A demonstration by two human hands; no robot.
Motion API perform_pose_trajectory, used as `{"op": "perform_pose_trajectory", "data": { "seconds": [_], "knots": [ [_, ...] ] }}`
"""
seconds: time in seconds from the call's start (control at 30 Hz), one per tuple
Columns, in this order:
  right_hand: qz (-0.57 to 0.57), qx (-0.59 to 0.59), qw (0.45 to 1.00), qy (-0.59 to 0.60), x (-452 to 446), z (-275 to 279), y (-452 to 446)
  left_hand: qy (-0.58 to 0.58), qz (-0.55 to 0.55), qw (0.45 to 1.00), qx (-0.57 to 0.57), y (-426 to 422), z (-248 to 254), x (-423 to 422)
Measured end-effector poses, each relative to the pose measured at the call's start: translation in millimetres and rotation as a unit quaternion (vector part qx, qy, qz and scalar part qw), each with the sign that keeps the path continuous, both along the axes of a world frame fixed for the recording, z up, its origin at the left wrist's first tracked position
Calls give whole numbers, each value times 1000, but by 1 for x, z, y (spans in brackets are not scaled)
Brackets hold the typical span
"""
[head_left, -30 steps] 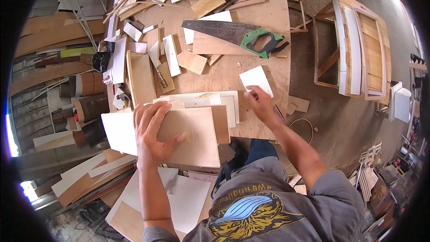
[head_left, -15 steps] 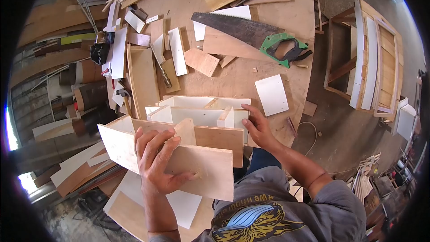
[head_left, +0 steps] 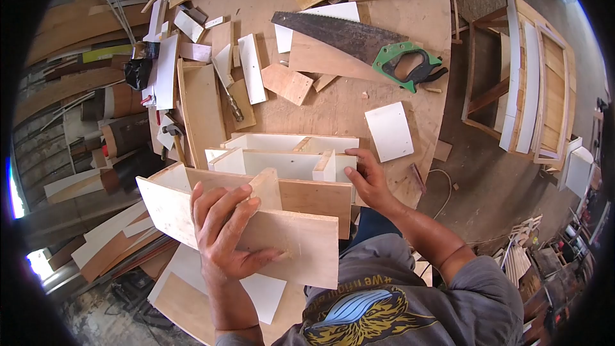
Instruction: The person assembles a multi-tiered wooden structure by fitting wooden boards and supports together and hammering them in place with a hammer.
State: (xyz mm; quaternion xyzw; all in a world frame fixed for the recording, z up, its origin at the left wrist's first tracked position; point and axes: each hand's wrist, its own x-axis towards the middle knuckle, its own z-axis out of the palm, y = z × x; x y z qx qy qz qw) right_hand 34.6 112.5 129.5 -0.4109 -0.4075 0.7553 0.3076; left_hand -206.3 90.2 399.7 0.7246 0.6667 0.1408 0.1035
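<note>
My left hand [head_left: 221, 234] grips the near board of a plywood shelf frame [head_left: 307, 243], thumb on its outer face and fingers over its top edge beside a short divider [head_left: 266, 187]. The frame is raw plywood outside and is held at the table's near side. Just beyond it sits a second frame with white inner faces [head_left: 266, 163] and short cross-pieces. At the right end of this white frame, my right hand [head_left: 370, 182] is closed around the end, thumb and fingers pressing on it. Palm-side contact is partly hidden.
A handsaw with a green handle [head_left: 407, 64] lies across boards on the worktable [head_left: 339, 112]. A white panel [head_left: 389, 131] lies to the right. A hammer [head_left: 174, 134], a chisel [head_left: 234, 106] and offcuts lie left. A wooden frame stack [head_left: 544, 86] stands beyond the table's right edge.
The near plywood frame has shifted slightly, its right end a little further right. Both hands keep their hold, and the view has moved a touch.
</note>
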Motion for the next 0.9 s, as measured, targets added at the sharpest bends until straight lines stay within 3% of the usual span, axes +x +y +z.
{"op": "perform_pose_trajectory", "data": {
  "seconds": [0.37,0.47,0.7,0.9],
  "knots": [
    [11,2,1000,-18,2,2,-6,-15,-23,1000,13,-3,1,-2],
    [1,29,999,-27,1,8,-3,-90,12,994,62,-12,1,-10],
    [-9,53,997,-52,3,6,-5,81,46,996,7,-64,18,-86],
    [-56,15,995,-79,13,7,-32,38,124,990,57,-114,4,-163]
  ]
}}
